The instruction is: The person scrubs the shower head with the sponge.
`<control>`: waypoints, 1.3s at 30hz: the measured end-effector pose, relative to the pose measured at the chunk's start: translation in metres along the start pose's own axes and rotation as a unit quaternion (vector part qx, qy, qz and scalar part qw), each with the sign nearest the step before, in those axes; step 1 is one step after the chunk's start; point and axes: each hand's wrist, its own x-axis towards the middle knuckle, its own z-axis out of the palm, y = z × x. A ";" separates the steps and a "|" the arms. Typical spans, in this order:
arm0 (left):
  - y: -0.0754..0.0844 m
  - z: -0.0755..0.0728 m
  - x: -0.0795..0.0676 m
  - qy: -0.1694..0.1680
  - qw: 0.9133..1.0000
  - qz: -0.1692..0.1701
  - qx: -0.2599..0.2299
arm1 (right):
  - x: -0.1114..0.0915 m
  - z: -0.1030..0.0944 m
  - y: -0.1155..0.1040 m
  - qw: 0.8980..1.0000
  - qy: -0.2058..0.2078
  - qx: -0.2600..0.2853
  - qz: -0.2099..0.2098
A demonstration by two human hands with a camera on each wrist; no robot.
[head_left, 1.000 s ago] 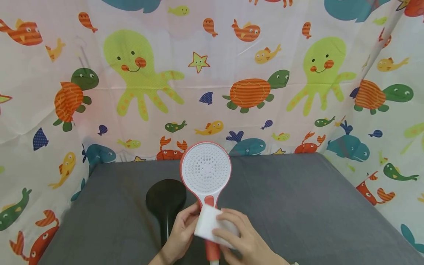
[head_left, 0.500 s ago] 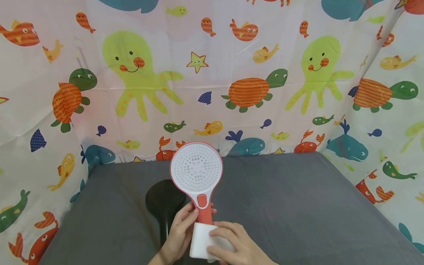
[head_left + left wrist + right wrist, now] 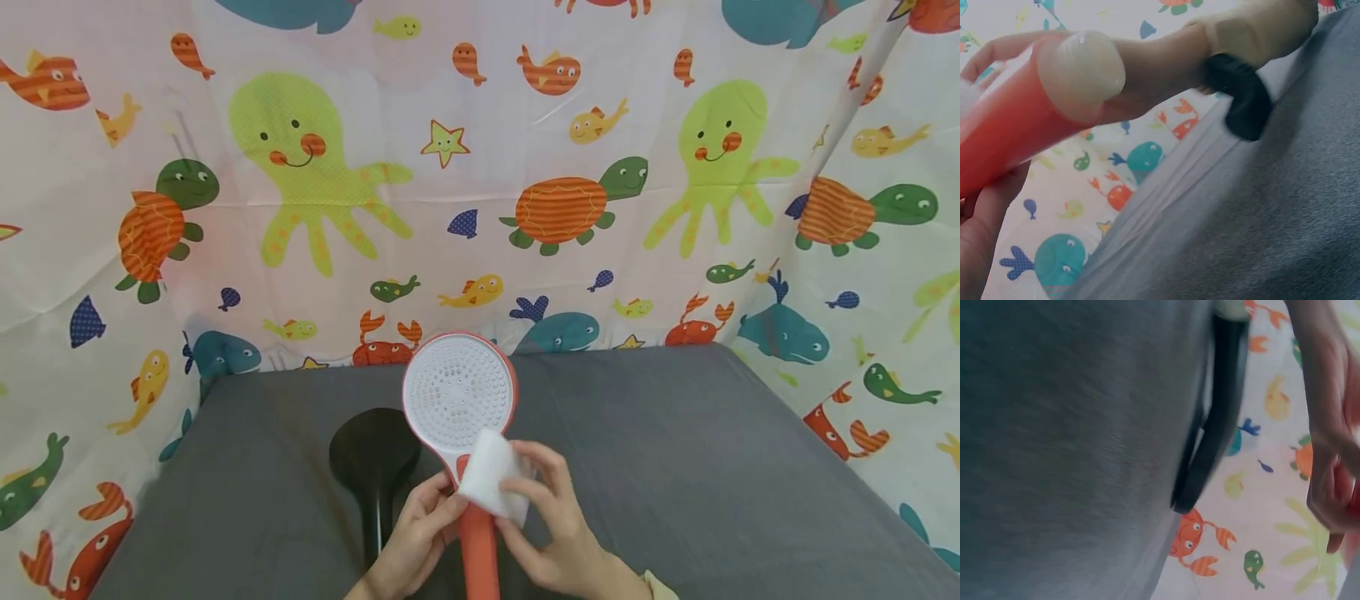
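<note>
In the head view, a white shower head (image 3: 457, 392) with an orange-red rim and handle stands upright over the table, spray face toward me. My left hand (image 3: 420, 529) grips it at the neck from the left. The fingers and thumb of my right hand (image 3: 558, 525) pinch a white sponge (image 3: 487, 475), which lies over the neck just below the spray face and hides part of it. The left wrist view shows the red handle (image 3: 1010, 119) close up, with its whitish end (image 3: 1091, 69). My left hand (image 3: 1329, 475) appears at the right of the right wrist view.
A black shower head (image 3: 375, 454) lies on the grey cloth-covered table (image 3: 637, 467), left of my hands. Behind the table hangs a curtain (image 3: 480, 242) printed with sea animals, also along both sides.
The sponge went down the handle, then back up to the neck in my right hand. The white shower head shifted left, then right again and a little lower. The black one stayed put.
</note>
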 end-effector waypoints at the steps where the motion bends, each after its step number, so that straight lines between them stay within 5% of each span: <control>1: -0.002 0.001 0.000 -0.007 1.000 -0.002 -0.007 | 0.004 0.001 0.002 0.999 0.027 0.002 0.019; 4: -0.005 0.005 -0.001 -0.011 1.000 0.001 -0.007 | 0.010 0.000 0.008 0.990 0.086 0.034 0.103; 7: -0.005 0.006 -0.001 0.013 1.000 0.001 0.023 | 0.006 -0.001 0.010 0.973 0.090 0.091 0.193; 14: 0.010 -0.002 0.001 0.114 0.980 0.015 0.163 | -0.022 -0.002 -0.009 0.929 -0.067 0.214 0.295; 18: 0.018 -0.009 0.003 0.130 0.972 0.041 0.191 | -0.037 -0.003 -0.017 0.887 -0.157 0.265 0.344; 20: 0.019 -0.010 0.004 0.127 0.969 0.055 0.203 | -0.039 -0.002 -0.018 0.879 -0.164 0.274 0.353; 21: 0.018 -0.010 0.004 0.126 0.969 0.057 0.207 | -0.038 -0.002 -0.017 0.882 -0.156 0.274 0.351; 27: 0.007 -0.006 0.005 0.095 0.971 0.067 0.210 | -0.015 -0.001 -0.004 0.933 -0.014 0.192 0.303; 31: 0.004 -0.004 0.004 0.082 0.972 0.081 0.207 | -0.004 -0.002 0.002 0.937 0.024 0.166 0.305; 37: 0.011 -0.008 0.005 0.126 0.964 0.068 0.225 | -0.023 0.002 -0.006 0.943 -0.095 0.162 0.276; 39: 0.015 -0.009 0.006 0.140 0.962 0.065 0.224 | -0.031 0.001 -0.010 0.936 -0.146 0.160 0.276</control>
